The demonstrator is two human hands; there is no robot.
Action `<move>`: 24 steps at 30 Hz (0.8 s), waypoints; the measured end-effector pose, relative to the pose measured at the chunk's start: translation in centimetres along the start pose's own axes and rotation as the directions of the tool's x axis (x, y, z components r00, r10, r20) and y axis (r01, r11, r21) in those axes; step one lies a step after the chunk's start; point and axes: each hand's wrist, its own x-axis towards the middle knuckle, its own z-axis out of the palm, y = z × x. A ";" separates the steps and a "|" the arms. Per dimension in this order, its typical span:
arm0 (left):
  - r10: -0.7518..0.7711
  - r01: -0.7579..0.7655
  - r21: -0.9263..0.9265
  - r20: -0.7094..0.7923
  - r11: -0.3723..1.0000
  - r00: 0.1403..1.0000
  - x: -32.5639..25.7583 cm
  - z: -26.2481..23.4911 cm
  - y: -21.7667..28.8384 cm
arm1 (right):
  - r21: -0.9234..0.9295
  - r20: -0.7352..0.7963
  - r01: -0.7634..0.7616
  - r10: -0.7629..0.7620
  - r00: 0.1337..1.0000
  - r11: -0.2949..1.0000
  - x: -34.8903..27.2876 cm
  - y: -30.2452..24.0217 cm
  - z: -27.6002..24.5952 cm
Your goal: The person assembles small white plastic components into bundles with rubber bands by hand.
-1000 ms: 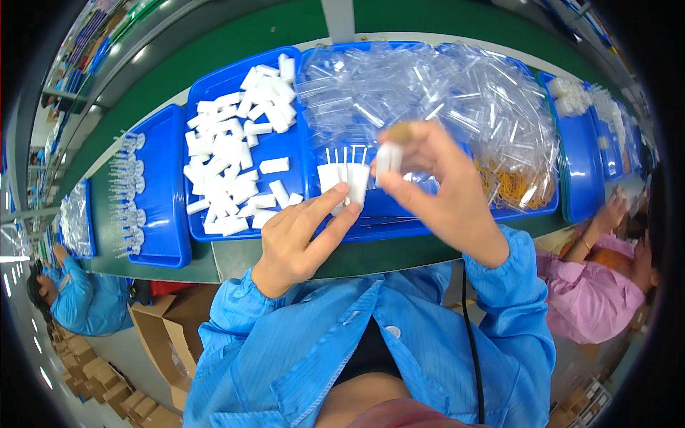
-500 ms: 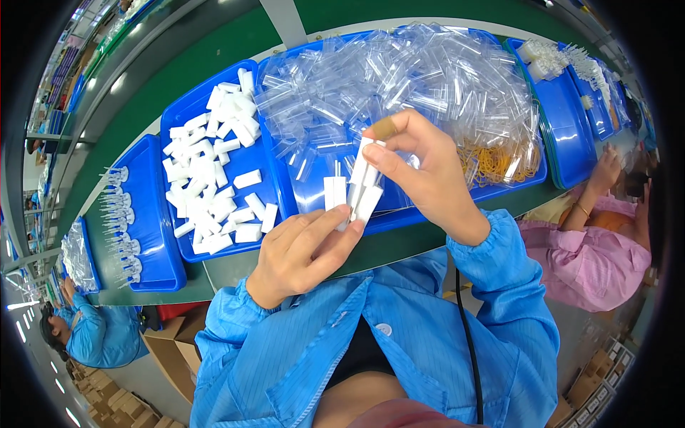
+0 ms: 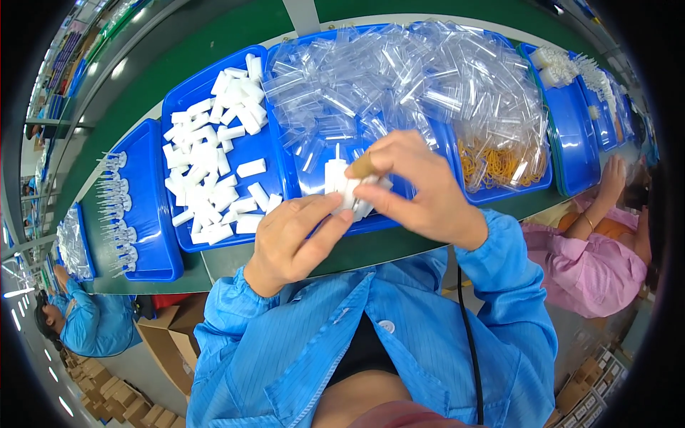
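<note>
My left hand [image 3: 294, 239] pinches a small cluster of white block-shaped pieces [image 3: 334, 174] between thumb and fingers. A thin pale prong sticks up from the cluster. From the right, my right hand [image 3: 427, 191] closes thumb and forefinger on the same cluster, a tan wrap [image 3: 362, 167] round one finger. The fingers cover much of the pieces, so how they fit together is hidden. Beyond the hands, a blue tray [image 3: 310, 182] bears a heap of clear plastic sleeves [image 3: 371, 78]. To its left, another blue tray [image 3: 275, 167] holds many loose white blocks [image 3: 203, 164].
Yellow rubber bands [image 3: 496, 164] lie under clear sleeves at the right. On the far left, a blue tray [image 3: 153, 221] carries rows of pronged white parts [image 3: 121, 214]. A co-worker in pink [image 3: 581, 267] sits at the right, another in blue [image 3: 96, 324] at the left. An open carton [image 3: 168, 335] stands below the bench.
My right hand has come down and closer to my left hand. The white piece it held higher up is now against the others, and the cluster is more covered by fingers.
</note>
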 end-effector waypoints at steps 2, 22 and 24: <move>-0.009 0.009 0.003 -0.024 1.000 1.000 -0.2 0.4 -0.3 | 0.013 -0.070 0.049 -0.048 0.996 0.999 0.2 0.5 1.3; -0.532 0.496 -0.289 -0.058 0.819 0.845 1.7 1.6 2.2 | 0.060 -0.293 -0.059 0.074 0.953 0.996 -2.3 -0.2 1.0; -0.553 0.514 -0.325 -0.034 0.794 0.833 1.5 1.7 2.0 | -0.029 -0.269 -0.009 0.001 0.963 1.000 -2.1 -0.1 0.9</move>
